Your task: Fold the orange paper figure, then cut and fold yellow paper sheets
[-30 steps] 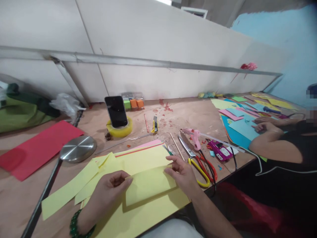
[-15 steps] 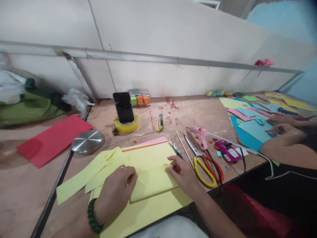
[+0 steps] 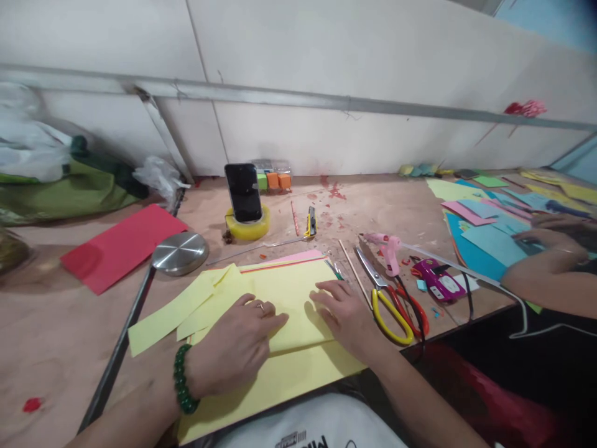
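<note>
A folded sheet of yellow paper (image 3: 301, 320) lies on a stack of larger yellow sheets (image 3: 280, 389). My left hand (image 3: 242, 339), with a ring and a green bead bracelet at the wrist, rests on the left part of the folded sheet, index finger stretched out. On its right part lies my right hand (image 3: 342, 314), fingers spread and pressing down flat. Neither hand grips anything. Cut yellow strips (image 3: 175, 311) lie left of the stack. Scissors (image 3: 387, 305) with yellow and red handles lie just right of my right hand, next to a thin wooden stick (image 3: 354, 274).
A phone (image 3: 244, 191) leans in a tape roll (image 3: 252, 227) at the back. Nearby are a box cutter (image 3: 311, 222), a pink glue gun (image 3: 389, 249) and a purple power adapter (image 3: 438, 280). Red paper (image 3: 124, 246) and a metal disc (image 3: 180, 253) lie left. A co-worker's hand (image 3: 555, 242) is at right.
My fingers, earlier curled at the raised yellow sheet, are now stretched out and laid on it; the sheet lies flatter. The view has shifted slightly.
</note>
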A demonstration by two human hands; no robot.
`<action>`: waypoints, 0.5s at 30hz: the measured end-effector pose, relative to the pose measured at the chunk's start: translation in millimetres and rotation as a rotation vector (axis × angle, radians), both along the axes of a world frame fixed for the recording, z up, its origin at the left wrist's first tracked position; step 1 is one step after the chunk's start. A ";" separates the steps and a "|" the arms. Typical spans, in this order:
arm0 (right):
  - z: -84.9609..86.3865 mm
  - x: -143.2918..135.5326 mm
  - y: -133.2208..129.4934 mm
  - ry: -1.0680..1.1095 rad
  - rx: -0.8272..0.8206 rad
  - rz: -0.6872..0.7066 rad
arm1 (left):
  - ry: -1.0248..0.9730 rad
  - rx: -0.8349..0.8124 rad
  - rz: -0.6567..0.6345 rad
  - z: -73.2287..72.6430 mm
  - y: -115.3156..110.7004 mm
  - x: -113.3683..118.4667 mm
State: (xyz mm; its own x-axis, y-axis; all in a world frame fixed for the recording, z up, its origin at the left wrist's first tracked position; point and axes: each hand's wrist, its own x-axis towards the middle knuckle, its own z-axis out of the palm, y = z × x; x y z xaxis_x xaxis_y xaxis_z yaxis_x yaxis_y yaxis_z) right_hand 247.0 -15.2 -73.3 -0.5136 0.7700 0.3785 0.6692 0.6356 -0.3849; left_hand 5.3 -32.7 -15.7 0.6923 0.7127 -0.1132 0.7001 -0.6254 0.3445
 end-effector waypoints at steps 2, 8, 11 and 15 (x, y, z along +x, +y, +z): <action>6.4 -2.1 -0.2 -0.014 0.000 0.169 | 0.030 0.007 0.010 7.3 -6.4 3.6; 26.1 -12.2 -9.6 -0.195 -0.158 0.431 | 0.058 -0.053 0.021 10.3 -22.6 5.3; 29.5 -13.7 -13.0 -0.252 -0.155 0.474 | 0.062 -0.071 0.026 10.8 -24.1 4.5; 30.1 -14.3 -13.1 -0.335 -0.135 0.515 | 0.076 -0.096 0.012 14.7 -22.6 5.6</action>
